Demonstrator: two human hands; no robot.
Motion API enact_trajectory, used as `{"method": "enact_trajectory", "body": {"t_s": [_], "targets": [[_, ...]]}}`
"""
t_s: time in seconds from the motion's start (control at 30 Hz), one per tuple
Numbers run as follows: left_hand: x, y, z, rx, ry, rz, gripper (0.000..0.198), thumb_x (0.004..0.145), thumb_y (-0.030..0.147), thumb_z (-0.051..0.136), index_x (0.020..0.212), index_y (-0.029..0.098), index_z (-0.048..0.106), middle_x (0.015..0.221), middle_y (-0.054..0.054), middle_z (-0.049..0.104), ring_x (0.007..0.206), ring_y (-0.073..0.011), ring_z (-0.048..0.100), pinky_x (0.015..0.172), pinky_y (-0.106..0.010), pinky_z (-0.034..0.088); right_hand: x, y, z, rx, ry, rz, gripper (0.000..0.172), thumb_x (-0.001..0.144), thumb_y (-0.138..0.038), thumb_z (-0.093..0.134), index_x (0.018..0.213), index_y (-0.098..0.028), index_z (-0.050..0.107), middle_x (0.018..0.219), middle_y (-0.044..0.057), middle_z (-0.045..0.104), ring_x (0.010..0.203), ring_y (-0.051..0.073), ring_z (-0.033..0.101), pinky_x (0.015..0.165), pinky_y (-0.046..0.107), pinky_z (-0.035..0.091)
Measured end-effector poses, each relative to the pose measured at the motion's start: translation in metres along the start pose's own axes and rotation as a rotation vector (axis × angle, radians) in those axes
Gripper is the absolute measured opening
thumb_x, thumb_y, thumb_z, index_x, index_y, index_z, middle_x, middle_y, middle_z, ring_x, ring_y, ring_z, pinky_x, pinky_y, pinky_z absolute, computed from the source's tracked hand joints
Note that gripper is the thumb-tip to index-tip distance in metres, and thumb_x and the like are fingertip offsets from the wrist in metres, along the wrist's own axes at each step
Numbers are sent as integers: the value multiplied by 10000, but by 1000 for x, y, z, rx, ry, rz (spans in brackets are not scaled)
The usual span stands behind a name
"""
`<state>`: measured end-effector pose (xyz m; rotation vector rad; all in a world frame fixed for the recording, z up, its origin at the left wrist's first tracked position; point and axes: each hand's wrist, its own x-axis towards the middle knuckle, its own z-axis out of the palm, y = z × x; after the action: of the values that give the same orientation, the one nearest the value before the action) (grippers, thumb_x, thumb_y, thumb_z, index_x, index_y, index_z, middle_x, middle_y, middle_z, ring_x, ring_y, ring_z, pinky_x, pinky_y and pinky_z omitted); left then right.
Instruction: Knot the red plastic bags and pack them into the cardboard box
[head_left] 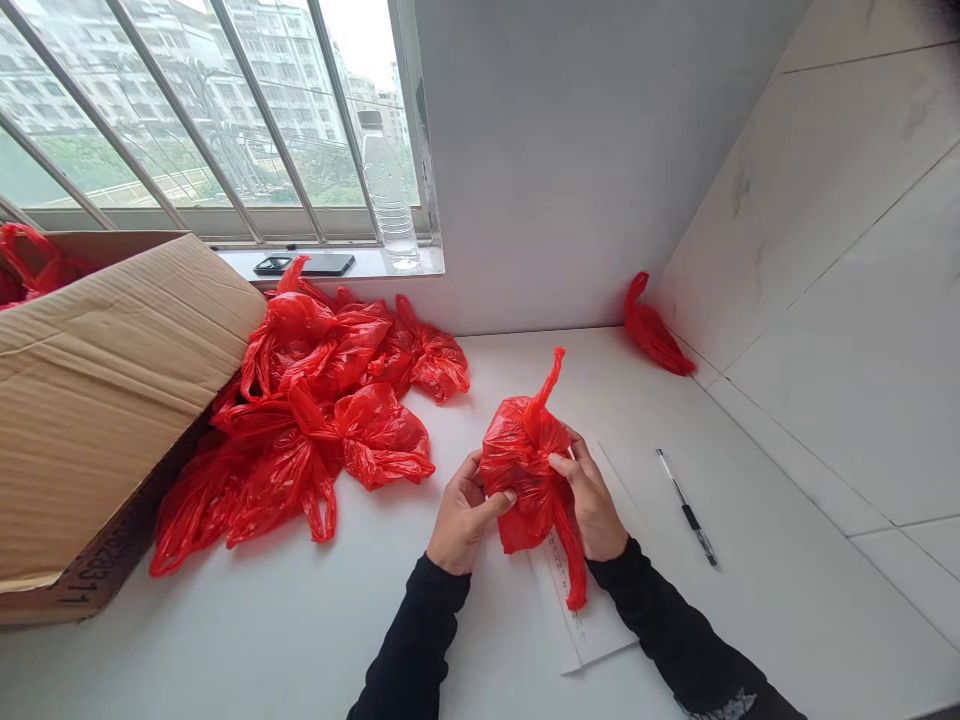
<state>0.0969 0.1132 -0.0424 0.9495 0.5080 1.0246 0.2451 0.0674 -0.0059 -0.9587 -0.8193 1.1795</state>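
Both my hands hold one red plastic bag (pixel 525 460) just above the white table, near its middle. My left hand (pixel 465 520) grips the bag's left side with thumb and fingers closed on the plastic. My right hand (pixel 592 500) pinches its right side, the thumb pressing into the bag. One twisted handle points up, another hangs down over a white paper sheet (pixel 592 620) that lies under my hands. Both arms wear black sleeves.
A pile of several red bags (pixel 322 410) lies left of my hands beside a tilted cardboard box (pixel 105 390). One more red bag (pixel 656 335) sits in the far corner. A black pen (pixel 686 508) lies to the right. A phone (pixel 304 264) and a water bottle (pixel 390 190) stand on the windowsill.
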Motion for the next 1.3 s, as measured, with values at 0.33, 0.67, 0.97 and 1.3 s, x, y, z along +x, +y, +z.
{"method": "enact_trajectory", "body": {"t_s": [0.33,0.67,0.97,1.3], "targets": [[0,1,5,-171,165,-33,377,796,339,736,1132,182,668,1135,-103,703,1073,-265,650,965,-385,487,-6,-4,1,-190,-100,-114,382,963,-498,477,1255,-299,624,1296,45,624,1195,265,567,1008,419,460],[0,-1,-2,-133,115,-140,281,777,339,756,968,138,708,890,-76,739,781,-185,677,769,-289,507,3,0,-8,-61,-207,88,634,822,-370,731,1386,-273,459,1176,74,673,1051,243,641,926,405,496],[-4,3,4,-114,46,-182,244,741,301,770,907,133,708,738,-42,696,627,-142,606,645,-253,469,4,2,-7,-62,-100,29,453,808,-388,723,1213,-250,574,1044,51,725,951,246,674,876,392,514],[-1,-5,-1,-104,45,-113,302,722,284,799,976,155,699,854,-55,723,691,-162,646,653,-262,501,4,2,-4,-38,-170,78,585,820,-377,749,1335,-300,481,1151,49,690,1026,224,661,940,399,506]]}}
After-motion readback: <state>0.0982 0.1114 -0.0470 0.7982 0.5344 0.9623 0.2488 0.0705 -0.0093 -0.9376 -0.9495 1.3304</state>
